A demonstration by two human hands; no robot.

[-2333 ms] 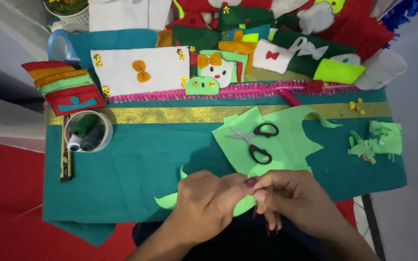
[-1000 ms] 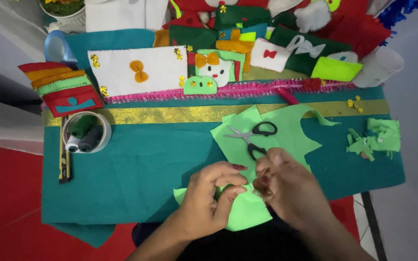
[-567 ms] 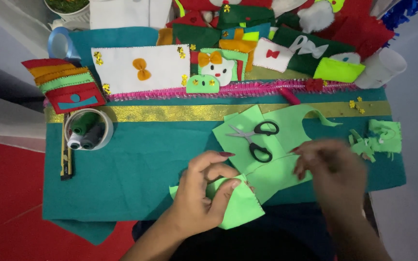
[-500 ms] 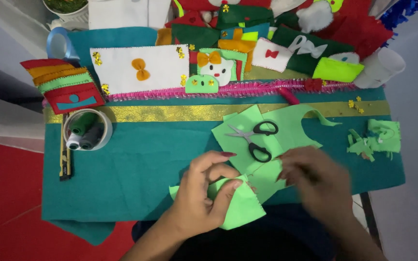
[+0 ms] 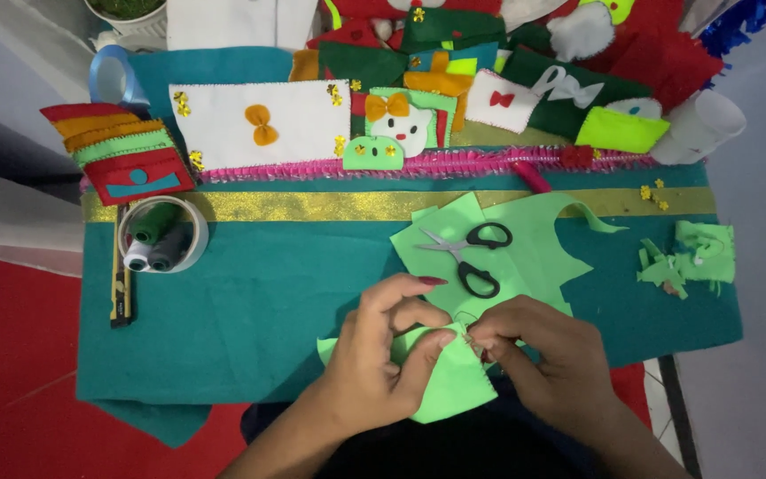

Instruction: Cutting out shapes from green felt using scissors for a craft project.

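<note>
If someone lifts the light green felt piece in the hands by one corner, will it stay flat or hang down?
The green felt piece would probably hang down: it already bends between the left hand and right hand. It looks thin, so likely light. Its matte surface seems unlikely to slip.

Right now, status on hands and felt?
Left hand and right hand both pinching light green felt piece. Scissors lie just beyond, untouched.

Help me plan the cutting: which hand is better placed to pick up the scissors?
The right hand, probably. The scissors lie just beyond its fingers, handles on its side, while the left hand pinches the green felt piece.
</note>
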